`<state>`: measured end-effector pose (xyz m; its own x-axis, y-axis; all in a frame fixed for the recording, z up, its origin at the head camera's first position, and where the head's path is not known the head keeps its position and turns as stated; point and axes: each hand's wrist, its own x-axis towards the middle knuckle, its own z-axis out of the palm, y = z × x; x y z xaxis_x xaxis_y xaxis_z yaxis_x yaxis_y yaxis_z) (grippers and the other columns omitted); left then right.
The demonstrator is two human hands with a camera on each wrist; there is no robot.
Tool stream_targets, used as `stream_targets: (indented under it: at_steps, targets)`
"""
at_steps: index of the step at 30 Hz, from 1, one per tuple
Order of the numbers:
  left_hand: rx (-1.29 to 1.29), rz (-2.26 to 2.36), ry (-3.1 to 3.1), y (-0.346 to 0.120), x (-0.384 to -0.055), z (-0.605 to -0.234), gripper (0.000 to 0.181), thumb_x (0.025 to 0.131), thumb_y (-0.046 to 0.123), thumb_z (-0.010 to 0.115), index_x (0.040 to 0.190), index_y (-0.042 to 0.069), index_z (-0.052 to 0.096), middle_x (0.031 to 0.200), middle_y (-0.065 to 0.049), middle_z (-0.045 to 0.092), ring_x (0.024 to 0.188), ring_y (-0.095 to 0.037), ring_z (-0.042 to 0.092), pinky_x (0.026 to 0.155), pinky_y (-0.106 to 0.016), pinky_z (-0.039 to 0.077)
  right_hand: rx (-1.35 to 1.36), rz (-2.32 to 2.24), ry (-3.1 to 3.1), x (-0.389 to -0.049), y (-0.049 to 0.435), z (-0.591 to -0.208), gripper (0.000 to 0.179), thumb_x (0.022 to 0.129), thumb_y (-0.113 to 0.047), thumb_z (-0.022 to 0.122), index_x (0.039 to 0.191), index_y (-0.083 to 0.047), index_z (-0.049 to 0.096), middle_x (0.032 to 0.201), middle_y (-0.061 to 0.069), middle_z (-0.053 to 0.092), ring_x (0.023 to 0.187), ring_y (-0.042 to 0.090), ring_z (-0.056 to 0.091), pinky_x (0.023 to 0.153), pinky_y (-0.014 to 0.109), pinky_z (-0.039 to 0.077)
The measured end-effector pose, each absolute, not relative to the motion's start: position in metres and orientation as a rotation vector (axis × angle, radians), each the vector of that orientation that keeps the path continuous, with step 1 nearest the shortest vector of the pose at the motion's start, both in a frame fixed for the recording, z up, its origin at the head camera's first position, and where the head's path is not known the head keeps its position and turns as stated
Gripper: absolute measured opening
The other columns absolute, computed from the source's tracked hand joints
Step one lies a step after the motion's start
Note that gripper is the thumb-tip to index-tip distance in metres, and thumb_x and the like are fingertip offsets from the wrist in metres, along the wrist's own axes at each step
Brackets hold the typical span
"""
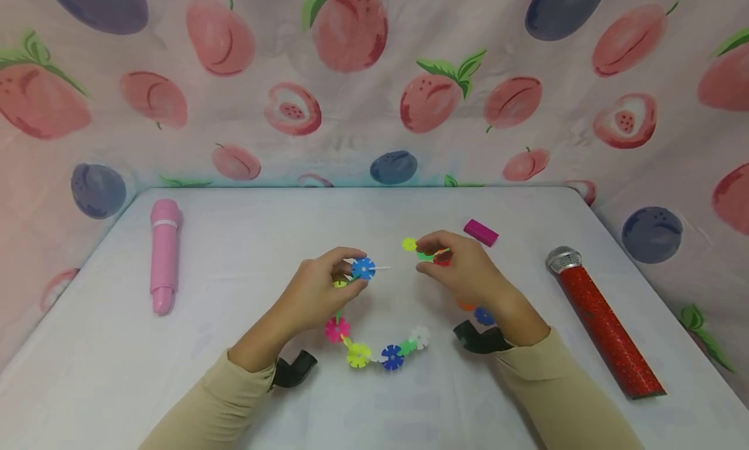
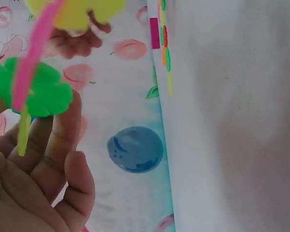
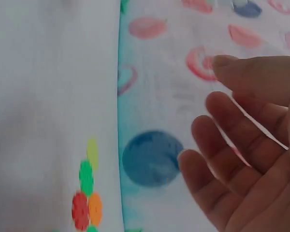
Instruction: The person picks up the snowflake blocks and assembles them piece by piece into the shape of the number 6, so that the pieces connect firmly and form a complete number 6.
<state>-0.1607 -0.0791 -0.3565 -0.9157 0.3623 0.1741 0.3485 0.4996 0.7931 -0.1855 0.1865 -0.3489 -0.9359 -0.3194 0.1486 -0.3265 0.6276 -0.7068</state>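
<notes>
In the head view my left hand (image 1: 318,287) pinches a blue notched plastic snowflake disc (image 1: 363,268) between thumb and fingers, a white disc (image 1: 382,268) jutting edge-on from it. Linked discs trail below, among them a pink disc (image 1: 337,330), a yellow disc (image 1: 359,355) and a dark blue disc (image 1: 393,357). A green disc (image 2: 31,89) of this chain hangs before the palm in the left wrist view. My right hand (image 3: 251,145), fingers loosely bent, holds nothing. It hovers above loose discs on the table, including a yellow disc (image 1: 409,244) and a red disc (image 3: 80,211).
A pink microphone (image 1: 164,255) lies at the left of the white table (image 1: 246,222). Towards the right edge lies a red glittery microphone (image 1: 608,333) with a silver head. A magenta block (image 1: 481,233) sits beyond my right hand. Fruit-patterned cloth (image 1: 351,112) hangs behind the table.
</notes>
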Motion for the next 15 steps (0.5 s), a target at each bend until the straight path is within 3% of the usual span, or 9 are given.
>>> stream_targets:
  at_steps: [5, 10, 15]
  targets:
    - [0.659, 1.408, 2.724, -0.081, -0.161, -0.357, 0.045, 0.092, 0.011, 0.073, 0.135, 0.01, 0.059, 0.103, -0.005, 0.073, 0.088, -0.016, 0.069, 0.077, -0.035, 0.056, 0.416, 1.126, -2.985, -0.197, 0.207, -0.354, 0.036, 0.092, -0.015, 0.073, 0.126, -0.005, 0.064, 0.119, 0.014, 0.066, 0.108, 0.033, 0.06, 0.087, 0.045, 0.054]
    - [0.634, 1.368, 2.729, -0.081, -0.162, -0.357, 0.048, 0.095, 0.014, 0.07, 0.141, 0.014, 0.058, 0.103, -0.004, 0.071, 0.084, -0.017, 0.063, 0.068, -0.033, 0.053, 0.343, 1.017, -3.075, -0.205, 0.218, -0.364, 0.037, 0.093, -0.016, 0.071, 0.127, -0.005, 0.063, 0.121, 0.018, 0.063, 0.111, 0.036, 0.057, 0.081, 0.043, 0.056]
    - [0.631, 1.371, 2.721, -0.08, -0.163, -0.357, 0.045, 0.094, 0.012, 0.07, 0.138, 0.012, 0.059, 0.099, -0.003, 0.071, 0.08, -0.015, 0.062, 0.066, -0.032, 0.051, 0.329, 0.945, -3.131, -0.211, 0.22, -0.374, 0.039, 0.094, -0.017, 0.07, 0.13, -0.003, 0.062, 0.125, 0.02, 0.061, 0.115, 0.038, 0.054, 0.088, 0.046, 0.054]
